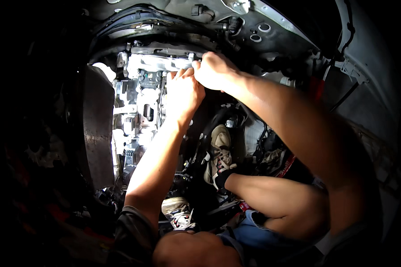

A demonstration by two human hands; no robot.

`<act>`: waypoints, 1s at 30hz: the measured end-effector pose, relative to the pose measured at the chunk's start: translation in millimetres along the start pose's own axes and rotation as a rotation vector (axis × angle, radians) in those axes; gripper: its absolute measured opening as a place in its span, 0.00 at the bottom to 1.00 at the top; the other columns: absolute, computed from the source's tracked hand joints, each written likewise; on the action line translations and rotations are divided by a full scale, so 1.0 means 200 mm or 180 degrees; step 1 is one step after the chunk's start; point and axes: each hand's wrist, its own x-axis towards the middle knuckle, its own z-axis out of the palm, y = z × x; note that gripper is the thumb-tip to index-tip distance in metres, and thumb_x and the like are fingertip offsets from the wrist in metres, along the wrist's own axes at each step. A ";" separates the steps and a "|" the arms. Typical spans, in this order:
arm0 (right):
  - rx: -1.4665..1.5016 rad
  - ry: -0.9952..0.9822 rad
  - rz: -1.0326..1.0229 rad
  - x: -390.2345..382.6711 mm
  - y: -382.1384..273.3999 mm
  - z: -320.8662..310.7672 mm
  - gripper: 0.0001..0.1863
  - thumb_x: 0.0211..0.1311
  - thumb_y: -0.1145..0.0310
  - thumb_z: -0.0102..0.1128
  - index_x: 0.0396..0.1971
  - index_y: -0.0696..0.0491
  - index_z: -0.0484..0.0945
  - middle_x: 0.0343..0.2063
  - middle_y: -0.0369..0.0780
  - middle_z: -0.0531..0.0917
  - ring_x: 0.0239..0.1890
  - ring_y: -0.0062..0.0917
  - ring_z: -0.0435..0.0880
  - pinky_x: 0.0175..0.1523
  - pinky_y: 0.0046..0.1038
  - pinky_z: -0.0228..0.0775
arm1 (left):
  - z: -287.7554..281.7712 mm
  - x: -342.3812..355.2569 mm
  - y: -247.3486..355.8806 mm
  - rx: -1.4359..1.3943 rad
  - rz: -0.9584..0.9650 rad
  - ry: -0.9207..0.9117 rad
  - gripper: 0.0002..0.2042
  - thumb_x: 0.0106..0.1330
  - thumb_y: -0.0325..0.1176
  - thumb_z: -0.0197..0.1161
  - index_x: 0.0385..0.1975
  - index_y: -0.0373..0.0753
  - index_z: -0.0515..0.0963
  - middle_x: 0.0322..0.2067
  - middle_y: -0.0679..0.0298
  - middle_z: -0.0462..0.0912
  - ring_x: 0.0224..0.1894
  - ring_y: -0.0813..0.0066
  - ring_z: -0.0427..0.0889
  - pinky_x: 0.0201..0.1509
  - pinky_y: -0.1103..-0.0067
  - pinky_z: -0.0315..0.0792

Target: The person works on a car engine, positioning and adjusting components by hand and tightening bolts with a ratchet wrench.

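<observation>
Both of my hands are at the far side of a brightly lit engine (148, 95) in a vehicle's bay. My left hand (186, 91) has its fingers bent down over the engine's right side, beside a silvery metal part (158, 63). Right against it, my right hand (213, 70) is closed, its thumb side touching the left hand's knuckles. Whatever the fingertips grip is hidden behind the hands. Black connectors and modules (129, 124) run along the engine near the left forearm.
A bundle of black hoses and cables (142, 18) arches along the far metal panel. A dark curved panel (98, 129) borders the engine on the left. My shoes (219, 151) stand inside the bay among wiring and hoses. A pale body panel (370, 66) rises at the right.
</observation>
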 end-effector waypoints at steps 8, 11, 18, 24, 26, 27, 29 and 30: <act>0.0857 -0.0062 0.1231 -0.01 0.06 -0.03 0.18 0.64 0.61 0.50 0.26 0.61 0.78 0.19 0.45 0.82 0.24 0.32 0.84 0.26 0.30 0.76 | 0.01 0.01 0.02 0.0204 0.0067 -0.0117 0.04 0.53 0.31 0.61 0.27 0.41 0.81 0.29 0.67 0.80 0.36 0.68 0.79 0.45 0.69 0.67; 0.0585 0.0012 0.0885 -0.08 0.02 0.01 0.24 0.67 0.52 0.50 0.24 0.60 0.74 0.16 0.44 0.79 0.15 0.31 0.78 0.20 0.36 0.71 | 0.02 0.01 0.03 0.0283 0.0087 -0.0220 0.07 0.57 0.31 0.58 0.31 0.39 0.82 0.32 0.65 0.82 0.40 0.68 0.79 0.50 0.68 0.66; -0.0866 0.0018 -0.0428 0.03 0.07 -0.02 0.19 0.67 0.58 0.47 0.28 0.59 0.77 0.16 0.45 0.80 0.21 0.34 0.82 0.26 0.36 0.74 | 0.02 0.03 0.00 0.0427 -0.0026 -0.0319 0.06 0.58 0.32 0.59 0.27 0.40 0.81 0.31 0.66 0.82 0.38 0.67 0.79 0.48 0.68 0.66; -0.0227 0.0454 -0.0464 0.01 0.08 0.07 0.17 0.67 0.59 0.47 0.38 0.59 0.76 0.25 0.50 0.84 0.28 0.45 0.85 0.36 0.42 0.78 | 0.02 0.01 -0.01 0.0286 0.0032 -0.0371 0.04 0.52 0.27 0.57 0.25 0.38 0.80 0.28 0.66 0.80 0.37 0.66 0.79 0.46 0.67 0.66; -0.1751 0.0668 -0.2039 0.01 0.18 0.04 0.14 0.61 0.63 0.52 0.38 0.58 0.77 0.26 0.50 0.84 0.29 0.46 0.85 0.36 0.43 0.77 | 0.00 0.01 -0.02 0.0235 0.0059 -0.0296 0.04 0.52 0.27 0.58 0.25 0.38 0.80 0.28 0.65 0.80 0.37 0.66 0.79 0.46 0.67 0.66; -0.2201 0.0372 -0.2257 0.03 0.20 0.00 0.15 0.56 0.65 0.54 0.39 0.58 0.77 0.27 0.51 0.84 0.28 0.44 0.85 0.33 0.42 0.77 | -0.01 0.01 0.00 0.0202 0.0108 -0.0216 0.04 0.52 0.27 0.58 0.25 0.39 0.80 0.29 0.64 0.81 0.37 0.66 0.79 0.46 0.67 0.67; -0.1420 0.0493 -0.1486 0.08 0.17 0.01 0.12 0.57 0.64 0.51 0.31 0.58 0.78 0.23 0.49 0.83 0.25 0.40 0.85 0.31 0.38 0.77 | 0.02 0.05 0.02 0.0260 0.0018 -0.0223 0.04 0.52 0.28 0.59 0.26 0.39 0.80 0.29 0.65 0.81 0.37 0.66 0.79 0.47 0.68 0.67; -0.0612 0.0592 -0.0713 0.09 0.12 0.03 0.14 0.59 0.64 0.48 0.23 0.58 0.78 0.20 0.47 0.82 0.23 0.36 0.84 0.29 0.34 0.77 | 0.02 0.05 0.02 0.0330 -0.0071 -0.0256 0.04 0.53 0.29 0.60 0.26 0.40 0.81 0.29 0.65 0.81 0.38 0.66 0.79 0.47 0.68 0.67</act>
